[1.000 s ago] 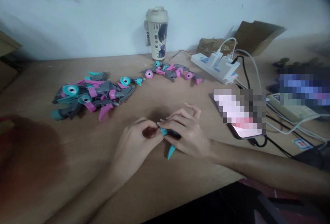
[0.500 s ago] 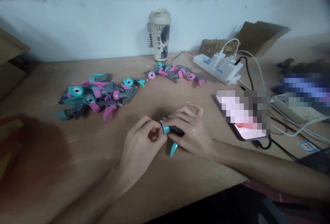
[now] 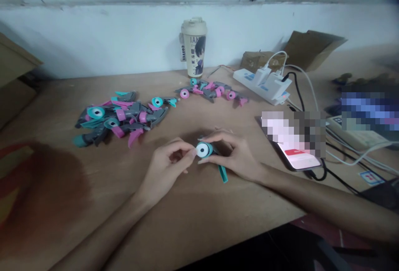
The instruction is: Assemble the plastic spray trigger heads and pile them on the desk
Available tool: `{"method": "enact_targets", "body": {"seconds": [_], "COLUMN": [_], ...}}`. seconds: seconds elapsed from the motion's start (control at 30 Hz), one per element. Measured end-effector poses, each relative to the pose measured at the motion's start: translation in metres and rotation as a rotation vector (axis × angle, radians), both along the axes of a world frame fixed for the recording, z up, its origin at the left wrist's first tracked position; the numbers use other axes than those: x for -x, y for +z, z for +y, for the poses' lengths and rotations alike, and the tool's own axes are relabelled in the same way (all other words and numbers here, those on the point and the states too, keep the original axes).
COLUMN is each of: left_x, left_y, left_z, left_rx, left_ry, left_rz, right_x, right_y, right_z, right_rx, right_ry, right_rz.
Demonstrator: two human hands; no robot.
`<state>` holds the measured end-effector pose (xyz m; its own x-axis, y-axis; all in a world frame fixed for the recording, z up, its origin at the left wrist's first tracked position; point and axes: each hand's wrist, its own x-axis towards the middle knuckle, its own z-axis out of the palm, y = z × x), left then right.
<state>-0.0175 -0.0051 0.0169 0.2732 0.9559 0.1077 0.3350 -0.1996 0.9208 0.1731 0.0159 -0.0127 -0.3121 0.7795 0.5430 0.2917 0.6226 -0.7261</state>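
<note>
My right hand (image 3: pixel 238 154) grips a grey-and-teal plastic toy piece (image 3: pixel 210 148) between thumb and fingers, its round teal end turned toward me. A teal fin-like part (image 3: pixel 223 174) sticks out below that hand. At the round end sits a white disc (image 3: pixel 202 150) with a dark centre, like an eye. Thumb and forefinger of my left hand (image 3: pixel 170 161) are pinched at the disc's left edge. Whether the disc is fully seated in the teal ring I cannot tell. To the left lies a pile of similar grey, pink and teal pieces (image 3: pixel 124 115).
More such pieces (image 3: pixel 212 90) lie before a lidded coffee cup (image 3: pixel 195 48). A white power strip (image 3: pixel 264 84) with plugged-in chargers and a phone (image 3: pixel 289 146) with its cable are on the right. A blurred orange object (image 3: pixel 9 183) is at the left edge.
The toy piece has turned in my right hand, so its round end and white disc now face me. My left fingers have moved slightly and pinch at the disc's edge.
</note>
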Motion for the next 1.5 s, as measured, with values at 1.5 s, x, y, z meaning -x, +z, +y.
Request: {"method": "enact_targets", "body": {"seconds": [1.5], "left_x": [-0.007], "left_y": [-0.013], "left_z": [-0.008], "left_rx": [-0.278], "left_ry": [0.162], "left_rz": [0.3], "right_x": [0.005], "right_y": [0.002], "right_z": [-0.005], "right_rx": [-0.078], "right_ry": [-0.03], "right_rz": [-0.057]}}
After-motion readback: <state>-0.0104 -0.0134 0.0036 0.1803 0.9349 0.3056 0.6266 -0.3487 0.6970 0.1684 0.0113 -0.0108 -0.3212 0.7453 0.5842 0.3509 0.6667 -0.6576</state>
